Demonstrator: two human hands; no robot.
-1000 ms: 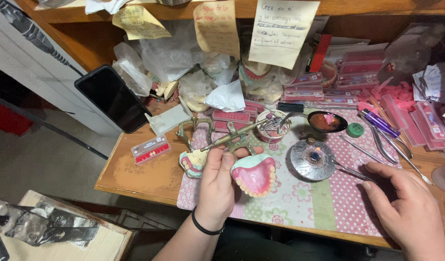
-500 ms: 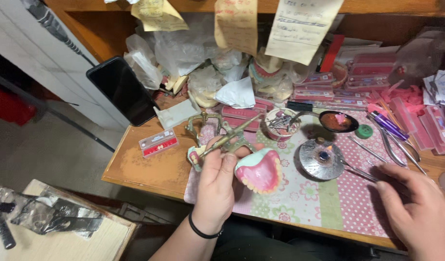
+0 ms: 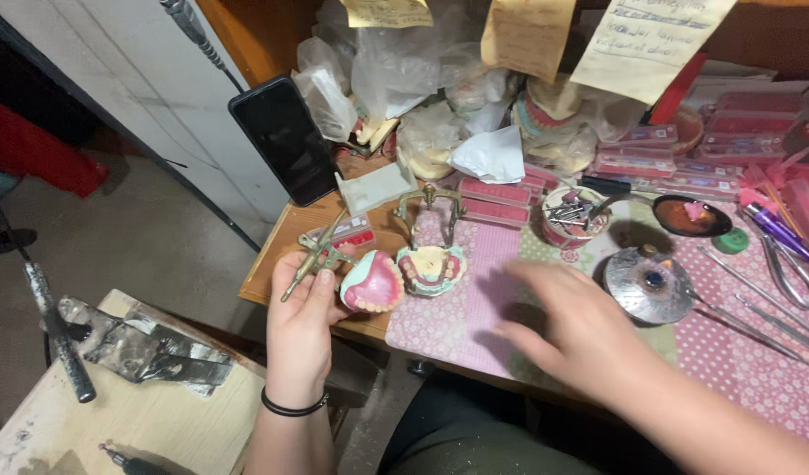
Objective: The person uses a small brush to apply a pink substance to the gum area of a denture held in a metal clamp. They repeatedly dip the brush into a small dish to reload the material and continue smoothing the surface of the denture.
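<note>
Two hands (image 3: 303, 321), two denture models (image 3: 372, 281) (pink), one phone (image 3: 284, 138), one round dish (image 3: 648, 284).

A black phone (image 3: 285, 139) leans against the white wall at the desk's left end. Crumpled plastic bags (image 3: 396, 62) and paper notes (image 3: 652, 40) crowd the back — pink boxes (image 3: 686, 158) stacked to the right. A round metal dish (image 3: 646, 286), thin metal tools (image 3: 756, 303) and a dark spoon (image 3: 690, 215) lie on the pink dotted mat (image 3: 756, 369).

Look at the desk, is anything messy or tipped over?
Nothing looks spilled or broken. The left hand holds a pink denture model on a metal frame; its other half sits on the dotted mat. The shelf behind is crowded with bags.
</note>
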